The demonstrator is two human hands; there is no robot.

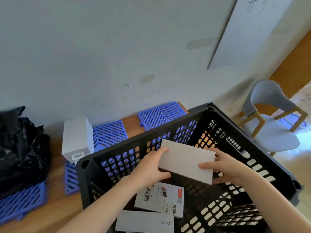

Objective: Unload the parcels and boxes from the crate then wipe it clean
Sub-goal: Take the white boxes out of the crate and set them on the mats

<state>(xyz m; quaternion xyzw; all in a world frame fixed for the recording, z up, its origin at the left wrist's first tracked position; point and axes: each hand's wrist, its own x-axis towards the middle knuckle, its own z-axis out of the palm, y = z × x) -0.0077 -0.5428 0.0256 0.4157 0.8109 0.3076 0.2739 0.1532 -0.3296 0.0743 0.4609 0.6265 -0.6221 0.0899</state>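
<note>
Head view: the left hand [152,163] and the right hand [223,167] grip opposite ends of a plain white box [186,163], fingers curled around its edges, holding it above the interior of the black perforated crate [104,165]. A labelled box [159,199] and a grey box [144,221] lie inside the crate. A white carton [76,137] stands on blue grid mats [109,132] just beside the crate.

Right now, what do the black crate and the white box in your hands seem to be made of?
The black crate looks like moulded plastic, matt: stiff walls pierced by a regular grid of holes. The white box, gripped by the left hand and right hand, looks like smooth matt cardboard, probably: flat faces, sharp edges.
</note>
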